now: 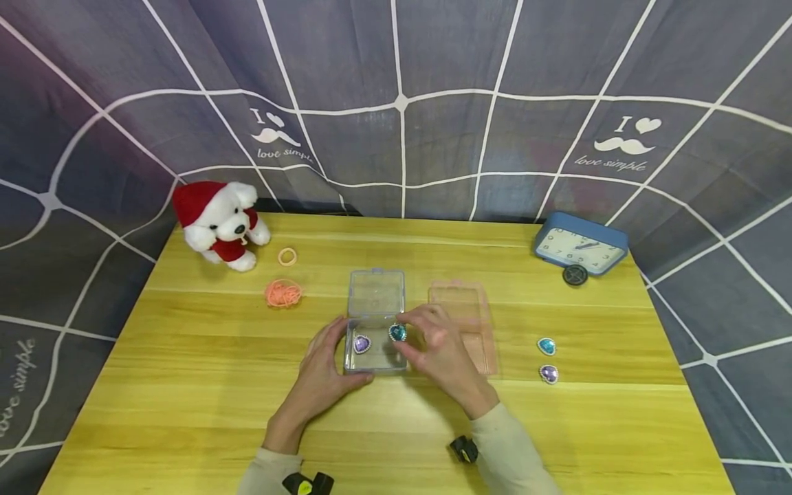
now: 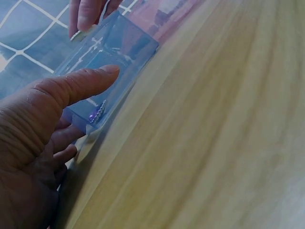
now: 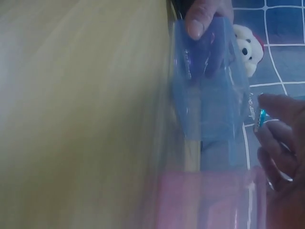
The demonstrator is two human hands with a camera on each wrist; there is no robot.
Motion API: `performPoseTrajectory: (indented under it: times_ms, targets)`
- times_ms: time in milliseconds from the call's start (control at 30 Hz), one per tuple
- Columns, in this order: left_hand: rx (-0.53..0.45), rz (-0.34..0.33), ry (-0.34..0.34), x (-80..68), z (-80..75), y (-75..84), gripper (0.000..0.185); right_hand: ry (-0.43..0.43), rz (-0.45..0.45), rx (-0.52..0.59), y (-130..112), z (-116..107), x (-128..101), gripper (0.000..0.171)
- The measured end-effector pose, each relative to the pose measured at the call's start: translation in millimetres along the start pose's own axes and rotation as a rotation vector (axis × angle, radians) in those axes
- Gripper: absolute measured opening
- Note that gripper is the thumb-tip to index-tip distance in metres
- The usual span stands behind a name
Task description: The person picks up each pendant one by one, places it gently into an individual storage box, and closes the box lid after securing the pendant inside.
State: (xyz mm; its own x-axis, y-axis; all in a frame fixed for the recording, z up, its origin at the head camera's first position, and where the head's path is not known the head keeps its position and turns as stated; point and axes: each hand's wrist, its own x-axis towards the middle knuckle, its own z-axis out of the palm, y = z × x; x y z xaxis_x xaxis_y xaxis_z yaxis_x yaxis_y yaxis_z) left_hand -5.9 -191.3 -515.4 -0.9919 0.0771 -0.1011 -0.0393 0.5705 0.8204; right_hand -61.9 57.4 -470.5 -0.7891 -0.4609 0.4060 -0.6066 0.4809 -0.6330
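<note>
A clear bluish plastic box (image 1: 382, 363) stands on the table with its lid (image 1: 376, 292) folded back. My left hand (image 1: 322, 375) holds its left side, thumb (image 2: 93, 82) along the front wall and fingers around the far side. Inside, toward the left, lies a purple heart-shaped gem (image 1: 361, 344) with a silvery beaded border. Over the right part of the box, my right hand (image 1: 444, 350) pinches a teal heart-shaped gem (image 1: 397, 333) between thumb and fingers. In the right wrist view the teal gem (image 3: 261, 118) shows edge-on, above the box's rim.
Right of the clear box lies an open pink plastic box (image 1: 489, 337). Farther right are a blue gem (image 1: 546, 346) and another purple gem (image 1: 548, 374). A blue clock (image 1: 581, 244), a black disc (image 1: 575, 276), a plush dog (image 1: 225, 227), a ring (image 1: 287, 257) and orange strands (image 1: 283, 293) sit farther back.
</note>
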Motion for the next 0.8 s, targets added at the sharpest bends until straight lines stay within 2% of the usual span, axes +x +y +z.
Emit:
performPoseTrajectory:
  times_ms: [267,533,800]
  targets:
    - [-0.003,-0.002,-0.004,-0.1,0.0,0.5,0.111,-0.084,-0.033,0.018,-6,10,5,0.043]
    - [0.015,0.000,0.001,0.0,-1.2,0.4,0.109,-0.150,-0.071,-0.063,-8,17,10,0.042]
    - [0.015,-0.001,-0.005,-0.2,-0.9,0.9,0.108,-0.155,-0.123,-0.112,-8,21,11,0.041]
